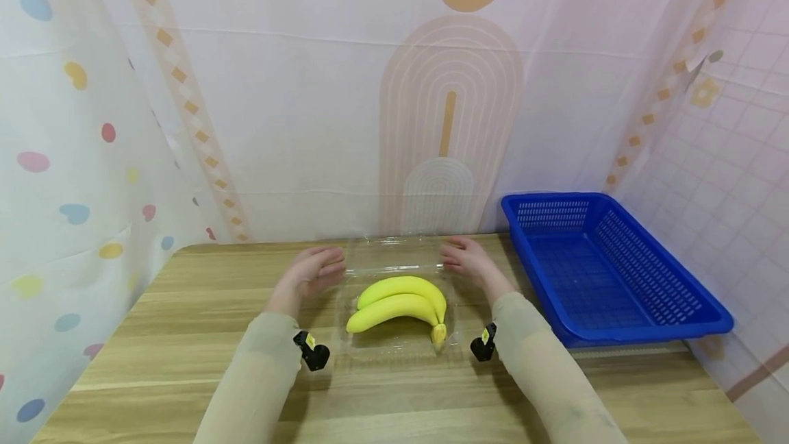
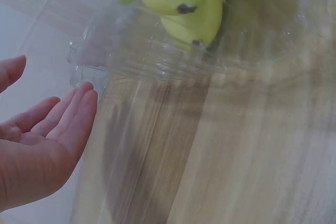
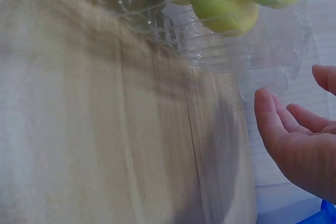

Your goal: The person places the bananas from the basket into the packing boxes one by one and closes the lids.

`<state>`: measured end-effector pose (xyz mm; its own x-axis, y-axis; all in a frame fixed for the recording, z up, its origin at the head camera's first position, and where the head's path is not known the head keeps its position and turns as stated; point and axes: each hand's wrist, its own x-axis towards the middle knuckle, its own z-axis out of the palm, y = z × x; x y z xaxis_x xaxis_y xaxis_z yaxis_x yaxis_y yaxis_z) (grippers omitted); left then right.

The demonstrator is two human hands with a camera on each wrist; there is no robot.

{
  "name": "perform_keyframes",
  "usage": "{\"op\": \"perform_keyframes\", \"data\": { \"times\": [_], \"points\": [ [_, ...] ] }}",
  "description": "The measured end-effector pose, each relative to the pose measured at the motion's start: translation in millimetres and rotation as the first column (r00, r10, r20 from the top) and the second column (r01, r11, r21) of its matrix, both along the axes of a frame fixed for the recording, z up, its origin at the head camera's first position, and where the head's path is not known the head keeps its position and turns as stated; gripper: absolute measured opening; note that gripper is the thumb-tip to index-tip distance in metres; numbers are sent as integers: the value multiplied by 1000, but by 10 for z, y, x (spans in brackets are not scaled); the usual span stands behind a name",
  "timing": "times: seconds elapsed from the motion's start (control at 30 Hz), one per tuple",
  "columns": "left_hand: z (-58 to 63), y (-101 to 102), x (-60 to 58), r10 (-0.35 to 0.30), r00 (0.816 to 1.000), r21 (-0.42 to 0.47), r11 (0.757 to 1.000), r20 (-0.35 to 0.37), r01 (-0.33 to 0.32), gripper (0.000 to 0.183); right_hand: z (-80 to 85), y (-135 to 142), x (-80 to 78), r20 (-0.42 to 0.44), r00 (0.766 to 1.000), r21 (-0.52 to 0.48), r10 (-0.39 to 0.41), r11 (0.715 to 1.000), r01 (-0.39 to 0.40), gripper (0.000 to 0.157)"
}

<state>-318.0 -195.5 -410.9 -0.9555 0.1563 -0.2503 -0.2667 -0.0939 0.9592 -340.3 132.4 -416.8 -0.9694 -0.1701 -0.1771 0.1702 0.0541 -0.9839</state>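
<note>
Two yellow bananas, joined at the stem, lie in a clear plastic clamshell box on the table. Its transparent lid stands open at the back. My left hand is at the lid's left side, and my right hand faces it from the right side. Both hands have relaxed, slightly bent fingers with thumbs apart. In the left wrist view, the fingertips reach a clear tab on the plastic. The right wrist view shows fingertips right at another clear tab. Neither hand is curled round anything.
A blue plastic basket with slotted walls stands on the right, beyond my right forearm. The wood-grain table ends at a patterned curtain behind. A polka-dot curtain hangs on the left. Each wrist wears a small black camera.
</note>
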Motion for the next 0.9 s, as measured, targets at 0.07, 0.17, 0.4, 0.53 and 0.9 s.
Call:
{"op": "perform_keyframes", "data": {
  "times": [0.07, 0.17, 0.4, 0.53, 0.9],
  "points": [
    [6, -3, -4, -12, 1000, -16, 1000, -22, 12, 61, 0, 0, -6, -3, 1000, -10, -1, 1000, 1, 55],
    [24, -3, -12, -9, 999, -40, 999, -47, 7, 61, 4, 7, -14, -15, 1000, -48, -9, 999, 8, 56],
    [95, 12, -29, 71, 996, -7, 997, -59, -71, 57, 69, 22, -36, -85, 995, -97, -46, 995, 38, 54],
    [139, 27, -28, 80, 994, -2, 997, -78, -81, 56, 121, 28, -45, -118, 990, -112, -75, 992, 62, 51],
    [236, 52, -9, 106, 982, -45, 992, -156, -114, 54, 252, 17, 2, -139, 983, -124, -124, 987, 107, 46]
  ]
}}
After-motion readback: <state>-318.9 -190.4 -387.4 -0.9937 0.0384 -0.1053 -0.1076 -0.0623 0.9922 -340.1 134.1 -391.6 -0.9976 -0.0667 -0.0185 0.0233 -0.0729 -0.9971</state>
